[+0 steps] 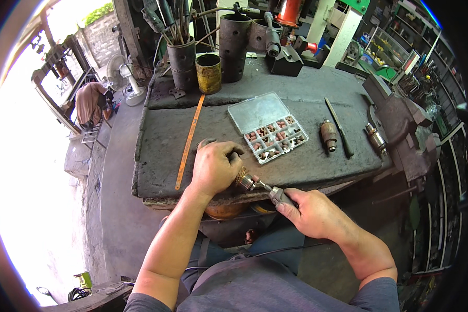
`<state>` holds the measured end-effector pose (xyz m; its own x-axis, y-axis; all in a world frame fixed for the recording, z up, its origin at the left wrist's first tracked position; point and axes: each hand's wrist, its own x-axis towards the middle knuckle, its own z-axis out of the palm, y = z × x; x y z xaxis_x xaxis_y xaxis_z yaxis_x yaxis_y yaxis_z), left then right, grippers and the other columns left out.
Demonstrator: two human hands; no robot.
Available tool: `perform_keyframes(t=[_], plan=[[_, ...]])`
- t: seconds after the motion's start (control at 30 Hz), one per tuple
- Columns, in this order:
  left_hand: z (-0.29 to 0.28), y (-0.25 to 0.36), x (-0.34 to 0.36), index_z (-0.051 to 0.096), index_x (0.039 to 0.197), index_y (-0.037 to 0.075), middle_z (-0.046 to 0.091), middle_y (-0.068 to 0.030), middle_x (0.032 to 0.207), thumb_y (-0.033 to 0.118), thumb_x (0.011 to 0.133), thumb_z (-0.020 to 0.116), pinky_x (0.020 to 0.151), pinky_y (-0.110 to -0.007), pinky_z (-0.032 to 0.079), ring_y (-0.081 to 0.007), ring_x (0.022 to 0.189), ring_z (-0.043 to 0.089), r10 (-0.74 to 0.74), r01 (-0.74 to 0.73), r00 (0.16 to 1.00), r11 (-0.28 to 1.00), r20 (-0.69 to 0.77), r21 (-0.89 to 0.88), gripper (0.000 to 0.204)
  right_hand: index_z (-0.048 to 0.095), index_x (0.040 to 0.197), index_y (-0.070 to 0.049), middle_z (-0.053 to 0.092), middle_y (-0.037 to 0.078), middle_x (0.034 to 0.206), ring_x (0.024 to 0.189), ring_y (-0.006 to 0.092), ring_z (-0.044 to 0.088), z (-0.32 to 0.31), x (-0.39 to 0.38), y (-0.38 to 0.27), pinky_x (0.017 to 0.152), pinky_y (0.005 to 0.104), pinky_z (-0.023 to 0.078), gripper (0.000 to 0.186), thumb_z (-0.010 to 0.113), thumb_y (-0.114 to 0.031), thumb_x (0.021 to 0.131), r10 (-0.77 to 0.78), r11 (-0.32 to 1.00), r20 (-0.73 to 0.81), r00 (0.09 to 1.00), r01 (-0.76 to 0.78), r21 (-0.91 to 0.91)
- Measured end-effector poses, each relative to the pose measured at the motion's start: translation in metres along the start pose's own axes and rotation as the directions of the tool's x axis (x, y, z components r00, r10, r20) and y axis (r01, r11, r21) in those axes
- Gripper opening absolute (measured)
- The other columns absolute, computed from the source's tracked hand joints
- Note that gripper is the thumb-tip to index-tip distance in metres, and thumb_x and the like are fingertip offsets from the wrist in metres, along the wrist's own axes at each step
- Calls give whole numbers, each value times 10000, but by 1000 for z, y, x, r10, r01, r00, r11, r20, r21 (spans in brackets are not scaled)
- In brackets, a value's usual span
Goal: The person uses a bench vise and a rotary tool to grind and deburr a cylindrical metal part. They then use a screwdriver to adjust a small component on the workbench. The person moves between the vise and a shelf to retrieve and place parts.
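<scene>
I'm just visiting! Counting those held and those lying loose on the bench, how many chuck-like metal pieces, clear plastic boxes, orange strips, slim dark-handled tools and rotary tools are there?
Chuck-like metal pieces: 3
Clear plastic box: 1
Orange strip: 1
Slim dark-handled tool: 1
Rotary tool: 1
Total: 7

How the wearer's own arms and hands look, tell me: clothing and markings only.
The left hand and right hand wear no gloves, and dark smudges show on the left fingers. No watch or band shows on either wrist. The forearms are uncovered; short, dark grey-blue sleeves cover the upper arms.
</scene>
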<state>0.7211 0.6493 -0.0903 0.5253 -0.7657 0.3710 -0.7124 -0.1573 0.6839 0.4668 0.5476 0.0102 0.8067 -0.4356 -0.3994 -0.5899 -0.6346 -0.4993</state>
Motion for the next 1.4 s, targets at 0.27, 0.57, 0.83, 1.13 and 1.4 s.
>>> perform_keyframes(t=[0.27, 0.57, 0.83, 1.13, 1.4], plan=[[1, -7, -5, 841, 1002, 72, 813, -143, 974, 129, 915, 678, 1130, -539, 497, -372, 965, 764, 115, -114, 992, 993, -48, 30, 193, 714, 1222, -17, 774, 297, 990, 987, 529, 738, 0, -2, -3, 850, 576, 587, 429, 663, -427, 1106, 9, 1000, 16, 1000, -9, 16], [1, -10, -6, 845, 967, 90, 811, -120, 960, 128, 893, 697, 1172, -588, 459, -367, 948, 761, 119, -119, 991, 993, -53, 5, 170, 715, 1224, -20, 778, 292, 1015, 1002, 531, 739, 0, -3, -7, 866, 566, 591, 434, 660, -434, 1108, 19, 1000, 30, 999, -20, 22], [2, -11, -7, 845, 968, 90, 812, -120, 963, 131, 895, 693, 1179, -584, 457, -362, 955, 763, 115, -114, 992, 993, -57, 33, 174, 715, 1243, -21, 778, 295, 1011, 981, 535, 740, 6, -3, -1, 853, 569, 593, 454, 657, -450, 1108, -55, 997, -37, 998, 57, 59], [2, -10, -7, 844, 962, 88, 808, -122, 948, 128, 902, 701, 1180, -582, 456, -363, 954, 762, 93, -94, 994, 996, -52, -3, 160, 715, 1216, -26, 774, 288, 974, 963, 527, 742, 8, -2, 4, 829, 565, 591, 424, 675, -432, 1100, -22, 998, -50, 999, 25, 63], [2, -10, -7, 839, 955, 86, 804, -120, 941, 114, 902, 700, 1171, -582, 466, -366, 941, 760, 103, -103, 993, 995, -57, 2, 152, 715, 1230, -27, 777, 283, 983, 969, 528, 742, 9, -2, 4, 834, 564, 591, 429, 665, -434, 1104, -47, 995, -26, 999, 49, 83]])
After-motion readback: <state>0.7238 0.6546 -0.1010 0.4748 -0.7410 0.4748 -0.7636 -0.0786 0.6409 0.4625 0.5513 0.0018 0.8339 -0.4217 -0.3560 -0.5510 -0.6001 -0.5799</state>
